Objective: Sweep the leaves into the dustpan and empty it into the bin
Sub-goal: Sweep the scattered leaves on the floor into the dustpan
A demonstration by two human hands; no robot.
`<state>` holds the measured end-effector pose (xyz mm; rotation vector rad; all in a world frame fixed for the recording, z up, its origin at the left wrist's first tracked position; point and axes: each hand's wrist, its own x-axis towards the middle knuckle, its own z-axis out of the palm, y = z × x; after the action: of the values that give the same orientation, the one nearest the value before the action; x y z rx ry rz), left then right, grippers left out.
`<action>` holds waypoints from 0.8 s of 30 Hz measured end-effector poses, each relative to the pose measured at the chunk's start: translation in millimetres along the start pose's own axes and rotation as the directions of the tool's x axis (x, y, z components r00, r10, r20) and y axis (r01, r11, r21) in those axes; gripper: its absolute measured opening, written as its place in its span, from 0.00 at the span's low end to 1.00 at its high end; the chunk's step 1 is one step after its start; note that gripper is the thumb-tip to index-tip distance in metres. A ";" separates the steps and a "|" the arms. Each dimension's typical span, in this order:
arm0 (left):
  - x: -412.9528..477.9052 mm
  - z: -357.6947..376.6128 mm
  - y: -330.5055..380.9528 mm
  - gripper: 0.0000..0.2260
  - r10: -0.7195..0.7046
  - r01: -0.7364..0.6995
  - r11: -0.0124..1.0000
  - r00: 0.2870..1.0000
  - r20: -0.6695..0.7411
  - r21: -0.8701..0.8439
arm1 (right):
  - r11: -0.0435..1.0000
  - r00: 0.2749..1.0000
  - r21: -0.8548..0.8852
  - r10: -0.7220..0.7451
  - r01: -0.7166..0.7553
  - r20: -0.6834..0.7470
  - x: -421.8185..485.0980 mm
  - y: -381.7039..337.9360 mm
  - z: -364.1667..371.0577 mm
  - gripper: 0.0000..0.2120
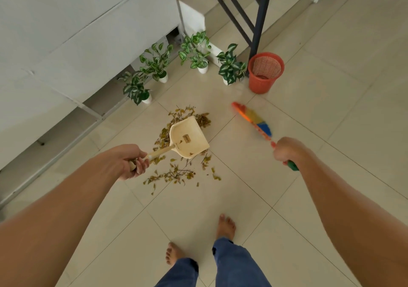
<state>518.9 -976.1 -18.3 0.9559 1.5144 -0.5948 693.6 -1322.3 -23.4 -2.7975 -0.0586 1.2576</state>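
Dry yellow-brown leaves (176,174) lie scattered on the tiled floor, in a loose patch around a cream dustpan (189,139). My left hand (130,161) grips the dustpan's wooden handle, and the pan hangs over the leaves with a few bits inside it. My right hand (287,150) holds the handle of a small brush (254,119) with orange, yellow and blue bristles, blurred, to the right of the leaves. An orange mesh bin (265,72) stands further back on the right.
Several small potted plants (154,64) in white pots line the wall behind the leaves. A dark railing post (260,22) rises beside the bin. A white cabinet (66,44) fills the left. My bare feet (225,225) stand on the tiles below.
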 end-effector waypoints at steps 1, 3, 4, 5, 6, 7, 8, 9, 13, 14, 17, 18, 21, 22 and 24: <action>-0.4 -1.7 -0.8 0.09 0.000 0.000 1.000 1.000 -0.001 -0.002 | 0.999 0.999 0.011 0.044 -0.044 0.023 4.3 9.2 5.5 0.09; -2.3 -6.7 -3.0 0.09 0.004 -0.004 1.000 1.000 -0.003 -0.005 | 0.998 0.999 0.028 0.049 -0.050 0.010 22.8 10.4 22.9 0.06; -3.4 -10.4 -4.6 0.09 0.007 -0.007 1.000 1.000 -0.004 -0.009 | 0.999 0.999 0.029 0.042 -0.042 0.000 21.3 11.9 23.6 0.06; -4.4 -14.7 -6.3 0.08 0.011 -0.011 1.000 1.000 -0.002 -0.015 | 0.999 0.999 0.016 0.050 -0.050 -0.015 25.4 9.9 30.5 0.06; -5.0 -19.5 -8.2 0.08 0.014 -0.014 1.000 1.000 0.003 -0.024 | 0.999 0.999 -0.007 0.035 -0.036 -0.035 19.1 6.9 30.2 0.07; -5.6 -25.0 -10.6 0.08 0.015 -0.014 0.999 1.000 0.008 -0.037 | 0.999 0.998 -0.011 0.044 -0.044 -0.033 16.6 1.8 32.7 0.08; -6.0 -30.9 -13.7 0.08 0.013 -0.013 0.999 1.000 0.013 -0.051 | 0.999 0.998 -0.021 0.023 -0.025 -0.055 14.1 -6.1 33.0 0.09; -6.2 -37.2 -17.5 0.08 0.012 -0.011 0.998 1.000 0.017 -0.064 | 0.999 0.998 -0.040 0.017 -0.019 -0.062 13.6 -17.5 32.2 0.10; -5.7 -63.8 -33.7 0.08 0.009 -0.007 0.995 1.000 0.020 -0.102 | 0.994 1.000 -0.111 -0.018 0.019 0.017 16.9 -65.1 40.4 0.08; -5.4 -70.5 -37.8 0.08 0.007 -0.004 0.994 1.000 0.022 -0.109 | 0.994 0.999 -0.102 -0.038 0.040 0.023 16.8 -75.6 47.8 0.08; -3.8 -91.0 -51.0 0.08 0.009 -0.006 0.991 1.000 0.022 -0.134 | 0.993 0.996 -0.087 -0.070 0.075 0.055 11.8 -102.6 78.9 0.16; -3.3 -97.9 -55.8 0.08 0.011 -0.008 0.990 1.000 0.021 -0.139 | 0.993 0.995 -0.094 -0.071 0.078 0.071 4.5 -110.1 89.3 0.16; -1.5 -118.5 -69.1 0.07 0.020 -0.017 0.991 1.000 0.018 -0.134 | 0.990 0.991 -0.066 -0.117 0.122 0.068 -19.4 -125.2 111.8 0.16; -0.8 -124.9 -72.9 0.07 0.022 -0.020 0.991 1.000 0.019 -0.131 | 0.992 0.992 -0.047 -0.113 0.116 0.053 -28.0 -127.5 116.0 0.16; 1.6 -137.5 -78.9 0.08 0.025 -0.022 0.992 0.999 0.022 -0.127 | 0.994 0.994 -0.023 -0.102 0.103 0.023 -44.1 -127.4 123.1 0.15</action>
<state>377.2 -905.9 -6.9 0.8650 1.4994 -0.4850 571.7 -1191.9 -61.4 -2.7614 -0.2173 1.2716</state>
